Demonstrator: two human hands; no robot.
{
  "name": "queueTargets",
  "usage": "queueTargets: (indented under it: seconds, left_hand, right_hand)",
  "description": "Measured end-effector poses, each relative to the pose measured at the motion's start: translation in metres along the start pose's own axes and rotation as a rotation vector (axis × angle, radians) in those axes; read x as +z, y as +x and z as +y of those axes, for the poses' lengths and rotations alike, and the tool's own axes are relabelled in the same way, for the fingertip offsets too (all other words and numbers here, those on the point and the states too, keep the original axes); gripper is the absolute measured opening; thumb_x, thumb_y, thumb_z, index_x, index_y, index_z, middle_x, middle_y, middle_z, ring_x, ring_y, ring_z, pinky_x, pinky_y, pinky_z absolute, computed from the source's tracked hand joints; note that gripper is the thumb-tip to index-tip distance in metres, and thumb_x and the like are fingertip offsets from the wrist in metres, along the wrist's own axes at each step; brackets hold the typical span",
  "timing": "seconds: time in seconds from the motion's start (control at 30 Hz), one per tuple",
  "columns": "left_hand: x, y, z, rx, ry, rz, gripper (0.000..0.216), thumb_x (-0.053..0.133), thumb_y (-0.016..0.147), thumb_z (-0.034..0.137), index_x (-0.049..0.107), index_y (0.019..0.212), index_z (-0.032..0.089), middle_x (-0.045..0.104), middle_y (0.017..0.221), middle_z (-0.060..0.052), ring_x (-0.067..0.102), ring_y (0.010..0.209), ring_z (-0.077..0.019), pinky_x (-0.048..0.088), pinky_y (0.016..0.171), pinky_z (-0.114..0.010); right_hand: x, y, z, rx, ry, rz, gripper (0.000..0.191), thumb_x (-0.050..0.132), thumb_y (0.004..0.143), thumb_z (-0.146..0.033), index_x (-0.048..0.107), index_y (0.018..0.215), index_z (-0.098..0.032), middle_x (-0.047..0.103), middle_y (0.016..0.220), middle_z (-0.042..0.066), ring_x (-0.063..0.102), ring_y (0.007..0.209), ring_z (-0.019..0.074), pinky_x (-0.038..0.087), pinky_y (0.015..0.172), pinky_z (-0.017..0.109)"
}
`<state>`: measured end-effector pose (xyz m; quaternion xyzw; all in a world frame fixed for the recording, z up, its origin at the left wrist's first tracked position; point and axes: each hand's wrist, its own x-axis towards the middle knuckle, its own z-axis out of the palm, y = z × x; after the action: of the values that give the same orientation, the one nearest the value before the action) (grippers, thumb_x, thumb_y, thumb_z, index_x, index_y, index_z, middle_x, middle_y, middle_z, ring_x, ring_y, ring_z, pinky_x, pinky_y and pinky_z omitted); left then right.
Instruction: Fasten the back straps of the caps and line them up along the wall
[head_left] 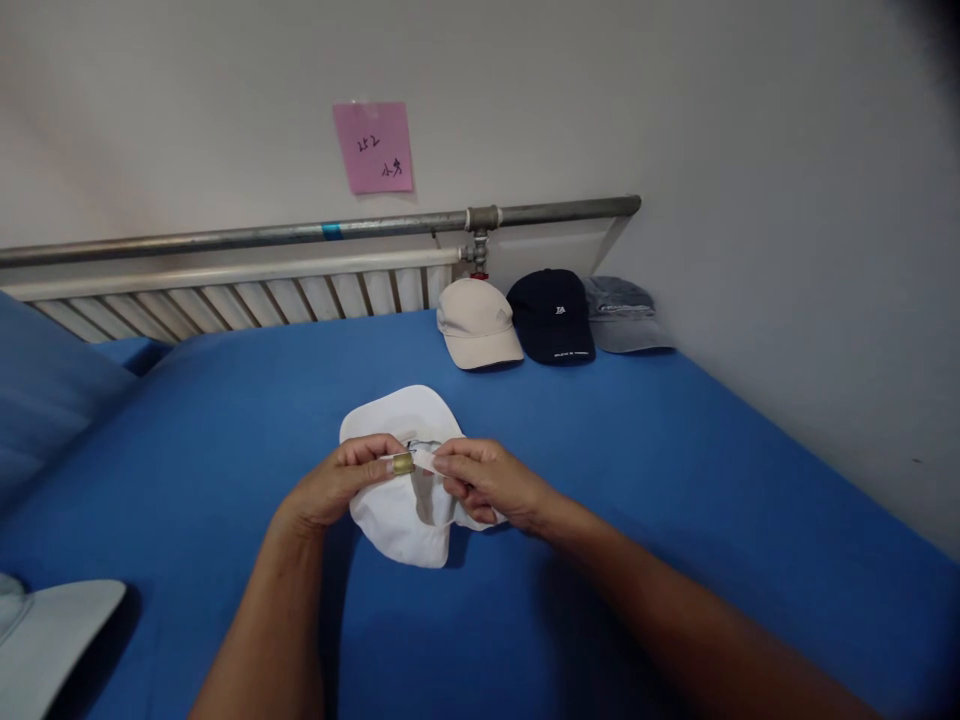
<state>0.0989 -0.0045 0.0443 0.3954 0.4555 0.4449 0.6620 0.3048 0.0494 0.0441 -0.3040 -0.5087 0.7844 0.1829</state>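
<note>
A white baseball cap (401, 525) lies on the blue-covered surface, its brim pointing away from me and its back strap toward me. My left hand (352, 475) pinches the brass-coloured strap buckle (403, 463) between thumb and fingers. Close beside it, my right hand (487, 480) grips the free end of the white strap (425, 458), also in a pinch. The two hands are almost touching above the cap's back opening. Whether the strap end sits inside the buckle is too small to tell.
Along the back stand a beige cap (480, 318), a navy cap (553, 315) and a grey-blue cap (626, 312). A pale cap (56, 640) is partly in view at the lower left. Behind the blue surface (637, 480) are a radiator (300, 297) and a metal pipe (247, 238).
</note>
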Motion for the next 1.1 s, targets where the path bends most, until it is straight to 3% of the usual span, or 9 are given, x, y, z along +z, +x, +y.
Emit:
queueTargets:
  seconds: [1.1]
  left_hand:
    - [0.0022, 0.0027, -0.0016, -0.034, 0.032, -0.036, 0.025, 0.082, 0.066, 0.035, 0.069, 0.075, 0.014, 0.059, 0.060, 0.003, 0.046, 0.047, -0.0038, 0.033, 0.045, -0.014]
  right_hand:
    - [-0.0046, 0.0001, 0.0001, 0.041, -0.006, -0.085, 0.015, 0.061, 0.079, -0.031, 0.055, 0.078, -0.018, 0.042, 0.050, -0.010, 0.023, 0.032, 0.0013, 0.018, 0.029, 0.015]
